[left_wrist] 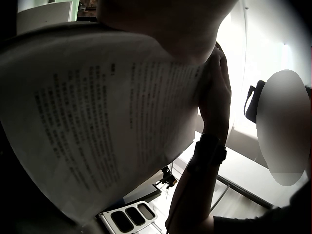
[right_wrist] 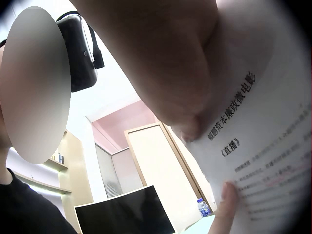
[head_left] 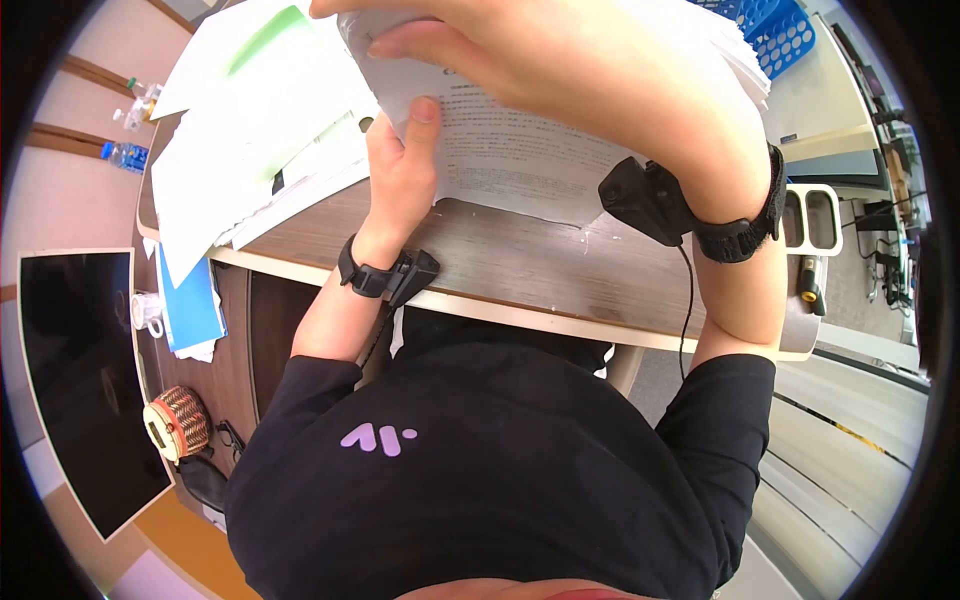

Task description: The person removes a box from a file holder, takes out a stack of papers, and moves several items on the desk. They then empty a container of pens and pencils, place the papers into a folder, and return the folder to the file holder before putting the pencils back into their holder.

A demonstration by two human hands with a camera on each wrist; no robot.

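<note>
Printed sheets of paper point(head_left: 520, 160) stand raised off the desk in front of the person, their text facing the body. At their left edge the left hand point(head_left: 400, 170) grips them, thumb lying on the printed face and the other fingers hidden behind. Over the top left corner reaches the right hand point(head_left: 480, 45), holding the sheets between thumb and fingers. In the right wrist view a bold heading shows on the front sheet point(right_wrist: 258, 146), close to the right hand point(right_wrist: 192, 112). The left wrist view shows the sheets point(left_wrist: 97, 131) slightly bowed.
Loose papers point(head_left: 250, 130) with a green sheet lie left on the wooden desk point(head_left: 500, 260). A blue perforated basket point(head_left: 780, 40) is at the back right. Near the right edge stands a white tray with slots point(head_left: 822, 218). A monitor point(head_left: 90, 380) and water bottle point(head_left: 125, 155) are left.
</note>
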